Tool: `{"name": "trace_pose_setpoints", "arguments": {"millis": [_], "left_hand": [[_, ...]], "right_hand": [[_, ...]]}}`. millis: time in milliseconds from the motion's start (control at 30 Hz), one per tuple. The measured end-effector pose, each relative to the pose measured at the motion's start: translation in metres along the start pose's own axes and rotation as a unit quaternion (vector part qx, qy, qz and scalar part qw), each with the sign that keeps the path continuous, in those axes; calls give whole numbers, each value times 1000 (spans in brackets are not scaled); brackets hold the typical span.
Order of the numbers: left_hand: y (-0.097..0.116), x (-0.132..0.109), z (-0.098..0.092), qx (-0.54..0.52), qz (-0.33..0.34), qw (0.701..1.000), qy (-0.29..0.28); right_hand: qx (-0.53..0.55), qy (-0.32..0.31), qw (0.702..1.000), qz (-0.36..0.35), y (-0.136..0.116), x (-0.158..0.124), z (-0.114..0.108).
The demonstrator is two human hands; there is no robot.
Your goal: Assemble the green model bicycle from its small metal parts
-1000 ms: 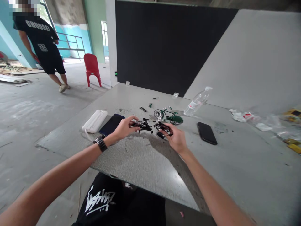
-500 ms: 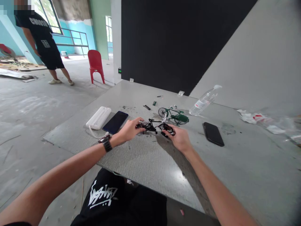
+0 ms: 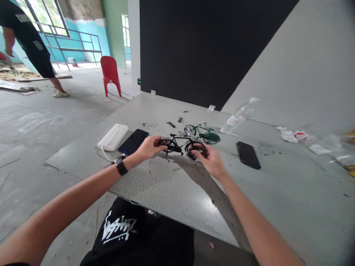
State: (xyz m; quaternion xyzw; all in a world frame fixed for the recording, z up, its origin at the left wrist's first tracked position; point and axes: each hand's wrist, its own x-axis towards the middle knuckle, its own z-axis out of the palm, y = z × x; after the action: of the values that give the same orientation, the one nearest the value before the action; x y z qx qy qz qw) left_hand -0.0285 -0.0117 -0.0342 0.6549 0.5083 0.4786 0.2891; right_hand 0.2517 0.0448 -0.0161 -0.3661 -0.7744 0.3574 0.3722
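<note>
Between both hands is a black model bicycle (image 3: 179, 143), held upright just over the grey tabletop (image 3: 166, 181). My left hand (image 3: 151, 147) pinches its rear wheel on the left. On the right, my right hand (image 3: 211, 159) has its fingers closed on the front wheel. Right behind it a green model bicycle (image 3: 203, 133) is on the table; its handlebar is shiny silver. Two small pieces, one dark (image 3: 171, 124) and one green (image 3: 180, 119), lie beyond the black bicycle.
Left on the table are a white power bank (image 3: 113, 137) with a cable and a dark blue phone (image 3: 133, 142). A black phone (image 3: 248, 155), a tilted plastic bottle (image 3: 240, 116) and crumpled plastic wrapping (image 3: 318, 144) lie right. A red chair (image 3: 110, 74) and a person (image 3: 27, 40) are beyond.
The black bicycle has turned more upright, its side now facing me, with both hands still on its wheels. The person in the background has stepped to the left. The view has shifted slightly.
</note>
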Motion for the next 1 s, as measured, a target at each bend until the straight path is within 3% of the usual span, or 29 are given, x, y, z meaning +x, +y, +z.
{"name": "trace_pose_setpoints", "arguments": {"millis": [233,467,733,1000], "left_hand": [[4,1,2,-114,-57,991,-48],[9,-1,3,-175,-81,980,-58],[9,-2,1,-179,-77,978,-76],[16,-4,-2,-126,-65,987,-72]], "right_hand": [[76,67,995,11,-8,-2,4],[41,98,994,-21,-18,-11,7],[10,52,998,-39,-31,-9,1],[-8,18,999,-27,-26,-8,-5]]}}
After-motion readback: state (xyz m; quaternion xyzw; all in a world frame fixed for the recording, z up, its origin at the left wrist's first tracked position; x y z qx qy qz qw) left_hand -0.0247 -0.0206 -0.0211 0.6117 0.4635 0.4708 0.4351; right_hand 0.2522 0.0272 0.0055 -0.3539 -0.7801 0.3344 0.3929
